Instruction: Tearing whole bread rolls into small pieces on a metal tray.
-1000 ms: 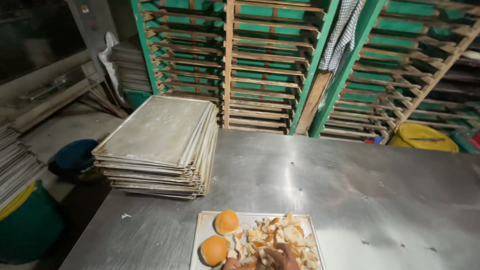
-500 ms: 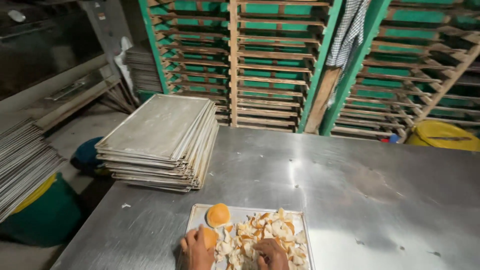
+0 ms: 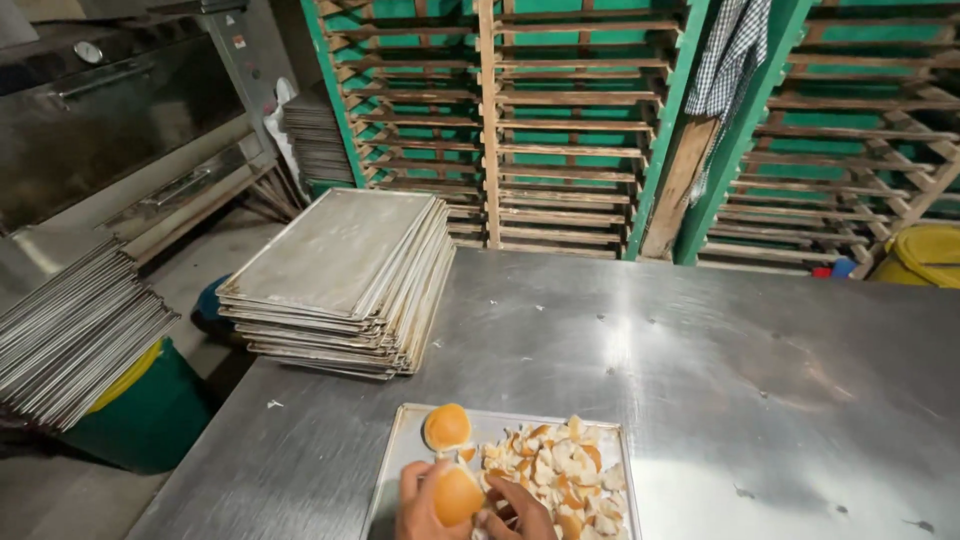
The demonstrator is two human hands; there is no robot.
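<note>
Both hands, left hand and right hand, cup a light, soft, crushable bun by its sides over the tray.

Your left hand and right hand were cut off at the bottom edge, wrists out of view. The tray ran off the same edge. Your fingers covered part of the held bun.

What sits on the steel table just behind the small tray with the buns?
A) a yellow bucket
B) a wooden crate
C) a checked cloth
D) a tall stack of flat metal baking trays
D: a stack of baking trays rests on the steel table, beyond the small tray.
</note>
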